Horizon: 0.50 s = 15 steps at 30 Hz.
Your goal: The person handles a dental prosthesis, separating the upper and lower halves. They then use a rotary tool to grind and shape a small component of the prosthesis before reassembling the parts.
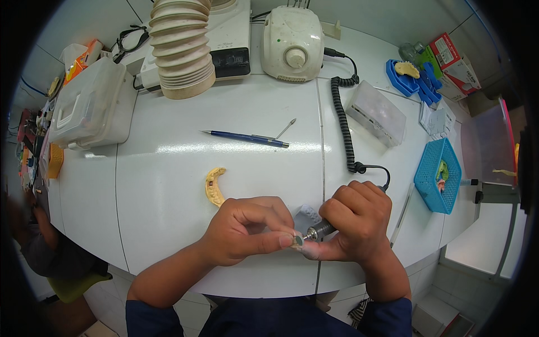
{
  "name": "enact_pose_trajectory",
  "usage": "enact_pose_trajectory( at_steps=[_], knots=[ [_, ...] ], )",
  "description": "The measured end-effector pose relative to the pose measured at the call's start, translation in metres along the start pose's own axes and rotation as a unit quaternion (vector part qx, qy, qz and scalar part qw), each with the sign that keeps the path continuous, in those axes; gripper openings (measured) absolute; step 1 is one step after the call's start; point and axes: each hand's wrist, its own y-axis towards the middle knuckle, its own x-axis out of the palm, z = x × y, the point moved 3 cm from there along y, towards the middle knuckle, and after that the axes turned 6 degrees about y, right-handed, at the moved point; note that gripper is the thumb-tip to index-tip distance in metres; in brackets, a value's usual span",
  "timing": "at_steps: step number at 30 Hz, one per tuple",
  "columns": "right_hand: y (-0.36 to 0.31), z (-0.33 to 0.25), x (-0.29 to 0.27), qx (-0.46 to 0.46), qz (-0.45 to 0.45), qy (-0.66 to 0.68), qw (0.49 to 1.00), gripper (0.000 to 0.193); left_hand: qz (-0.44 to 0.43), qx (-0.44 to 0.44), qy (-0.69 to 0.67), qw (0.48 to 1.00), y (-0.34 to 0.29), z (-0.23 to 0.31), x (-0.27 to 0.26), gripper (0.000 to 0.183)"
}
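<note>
My right hand [359, 222] is wrapped round a dark rotary handpiece [321, 230], whose metal tip points left. In a pinch between thumb and forefinger, my left hand [247, 230] meets that tip; a small greyish disc [298, 241] shows there, and I cannot tell whether it belongs to the tool or is a held piece. My right thumb, dusted white, reaches in below the tip. Just beyond the fingers lies a pale grey-white object [307, 216], partly hidden. A yellow dental arch model [213, 186] rests on the white table [168, 224], left of my left hand.
Ahead lie a blue mechanical pencil [247, 138] and a small bur [287, 128]. A coiled cord [343, 118] runs to the white control unit [293, 48]. A ribbed suction hose [182, 50], clear box [376, 114], blue basket [437, 175] and toolbox [92, 104] stand around.
</note>
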Motion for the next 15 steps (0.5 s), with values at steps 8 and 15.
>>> enact_pose_trajectory(
  at_steps=[8, 15],
  knots=[
    [0.0005, 0.0002, -0.0006, -0.003, -0.004, -0.002, 1.000, 0.057, -0.005, 0.000, 0.008, 1.000, -0.0001, -0.0013, -0.0012, 0.004],
    [-0.0001, 0.0010, -0.0023, -0.010, 0.019, 0.006, 1.000, 0.060, -0.018, 0.027, -0.004, 0.999, -0.0009, -0.0005, -0.0002, 0.006]
  ],
)
